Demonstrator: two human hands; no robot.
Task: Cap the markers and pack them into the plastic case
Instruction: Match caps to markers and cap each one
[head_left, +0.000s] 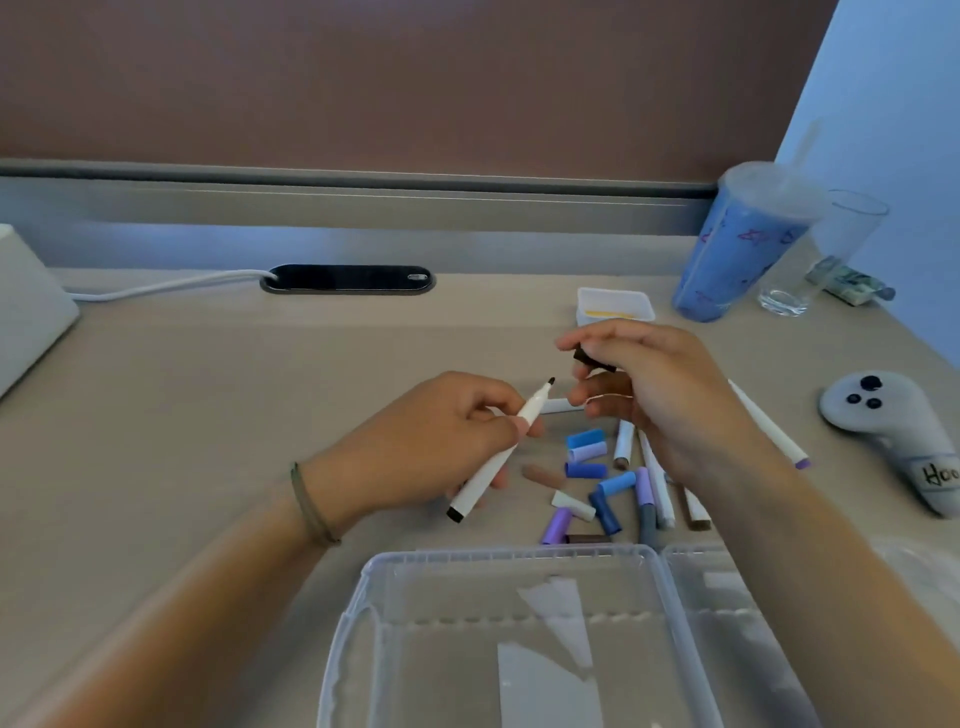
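Note:
My left hand (441, 441) grips a white marker (493, 457) with a bare black tip that points up and to the right. My right hand (660, 384) pinches a black cap (592, 359) just right of that tip, a small gap apart. Below and between the hands lie several loose caps (587, 470) in blue, purple, brown and white, mixed with several white markers (657, 478). One more marker with a purple end (774, 431) lies right of my right wrist. The clear plastic case (363, 597) sits open at the near edge and holds no markers.
A blue tumbler with lid and straw (737, 244) and an empty glass (815, 260) stand at the back right. A small white tub (615, 304) sits behind my right hand. A grey controller (893, 436) lies at the far right. A white box (26, 306) with a cable sits left.

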